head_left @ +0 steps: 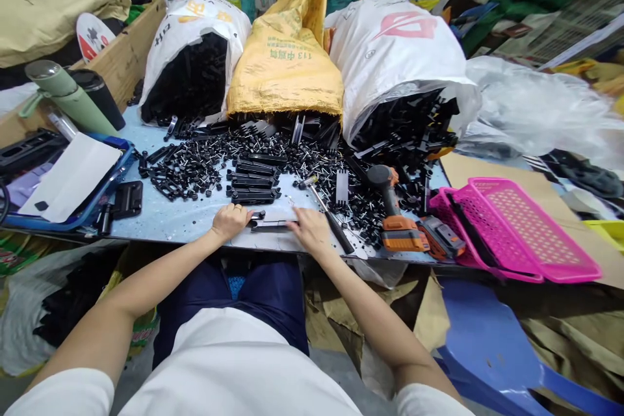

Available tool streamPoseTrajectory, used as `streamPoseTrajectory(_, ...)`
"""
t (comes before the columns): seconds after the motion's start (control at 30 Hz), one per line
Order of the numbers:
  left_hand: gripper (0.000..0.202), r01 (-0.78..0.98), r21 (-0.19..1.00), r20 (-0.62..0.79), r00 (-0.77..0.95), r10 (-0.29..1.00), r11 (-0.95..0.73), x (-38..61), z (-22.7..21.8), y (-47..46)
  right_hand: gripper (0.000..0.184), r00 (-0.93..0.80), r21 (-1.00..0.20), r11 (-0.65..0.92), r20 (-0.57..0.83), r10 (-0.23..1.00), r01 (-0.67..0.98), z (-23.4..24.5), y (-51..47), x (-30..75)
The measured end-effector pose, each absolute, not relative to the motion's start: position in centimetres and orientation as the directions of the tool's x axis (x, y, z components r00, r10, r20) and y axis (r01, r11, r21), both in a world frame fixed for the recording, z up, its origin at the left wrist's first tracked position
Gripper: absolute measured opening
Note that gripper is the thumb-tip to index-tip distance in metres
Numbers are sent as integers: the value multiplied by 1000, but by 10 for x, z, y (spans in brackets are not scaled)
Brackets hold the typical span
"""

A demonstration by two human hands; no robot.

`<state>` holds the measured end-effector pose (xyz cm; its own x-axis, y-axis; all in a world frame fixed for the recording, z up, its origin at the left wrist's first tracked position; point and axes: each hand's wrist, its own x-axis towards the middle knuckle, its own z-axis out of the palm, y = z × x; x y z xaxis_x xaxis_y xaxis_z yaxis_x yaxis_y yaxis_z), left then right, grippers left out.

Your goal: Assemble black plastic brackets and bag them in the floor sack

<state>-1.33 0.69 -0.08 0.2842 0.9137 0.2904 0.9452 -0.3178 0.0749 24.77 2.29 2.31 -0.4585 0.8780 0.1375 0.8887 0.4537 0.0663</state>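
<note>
My left hand [231, 222] is closed, its fingertips pinching a small black plastic part [258, 215] near the table's front edge. Just to the right, my right hand [312, 231] has thumb and fingers on the right end of a flat black-and-grey plastic strip [273, 223] lying close to the table. Beyond both hands sits a row of several black plastic clip assemblies [253, 180]. A hammer [327, 211] with a black grip lies right beside my right hand. Small black pieces and metal pins [199, 162] are heaped behind the row.
Behind the heap stand a white sack [195, 16], a yellow sack [287, 71] and another white sack [400, 39], spilling black parts. To the right are an orange cordless drill [402, 234] and pink baskets [531, 227]; at left, a blue tray [124, 149] and green bottle [73, 101].
</note>
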Motion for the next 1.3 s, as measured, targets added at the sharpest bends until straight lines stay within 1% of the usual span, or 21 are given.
streamPoseTrajectory(0.07,40,927,87,283,327,902,-364,-14,0,-2,39,-214,99,198,206,955,975,21,23,269)
streamPoseTrajectory(0.1,36,915,86,286,357,889,-395,-15,1,-7,35,-117,122,92,210,971,988,18,25,280)
streamPoseTrajectory(0.13,34,903,81,292,384,876,-422,-15,1,-12,31,-54,149,24,198,979,989,15,26,289)
streamPoseTrajectory(0.23,40,893,57,284,414,865,-447,-16,4,-24,27,5,184,-34,153,988,982,5,32,303)
streamPoseTrajectory(0.33,43,902,56,244,404,882,-428,-17,4,-26,29,21,122,-39,148,989,992,3,37,299)
streamPoseTrajectory(0.4,44,903,73,234,396,888,-422,-17,3,-25,30,30,5,-31,141,989,999,9,37,294)
streamPoseTrajectory(0.43,45,904,84,236,391,890,-419,-17,3,-25,31,34,-80,-23,140,990,997,14,35,292)
streamPoseTrajectory(0.5,45,904,99,246,382,891,-415,-18,2,-24,33,29,-302,7,113,993,953,29,27,287)
streamPoseTrajectory(0.53,45,904,99,249,382,890,-415,-18,2,-25,35,11,-426,19,69,998,904,39,21,284)
streamPoseTrajectory(0.6,45,904,83,254,387,886,-419,-18,1,-25,41,-60,-642,-13,-92,994,767,61,5,277)
streamPoseTrajectory(0.67,44,905,62,254,393,883,-421,-17,0,-26,43,-162,-758,-88,-249,955,646,83,-13,267)
streamPoseTrajectory(0.7,44,906,55,252,394,884,-420,-17,0,-26,43,-204,-787,-107,-285,936,607,93,-22,262)
streamPoseTrajectory(0.77,45,909,51,243,391,888,-414,-17,0,-27,39,-242,-814,-86,-269,932,574,105,-39,250)
streamPoseTrajectory(0.83,45,910,60,239,387,891,-411,-17,-1,-27,36,-255,-786,-22,-226,940,618,108,-52,240)
streamPoseTrajectory(0.97,45,905,72,250,391,886,-420,-18,0,-27,35,-310,-607,89,-271,911,790,102,-65,229)
streamPoseTrajectory(1.03,43,898,76,252,402,880,-432,-19,1,-26,36,-282,-583,80,-264,922,808,101,-60,235)
streamPoseTrajectory(1.1,40,890,76,250,419,873,-449,-20,4,-22,38,-210,-587,31,-240,948,809,101,-47,248)
streamPoseTrajectory(1.17,37,887,64,244,430,869,-457,-23,6,-15,40,-140,-547,-23,-255,957,837,96,-26,266)
streamPoseTrajectory(1.23,37,887,38,226,441,869,-460,-25,7,-6,42,-76,-407,-37,-256,964,913,86,-4,282)
streamPoseTrajectory(1.27,40,886,25,215,447,868,-463,-26,7,-1,42,-49,-310,-19,-209,977,951,78,7,287)
streamPoseTrajectory(1.3,42,883,15,202,456,867,-468,-26,7,4,42,-52,-215,24,-126,991,976,71,16,288)
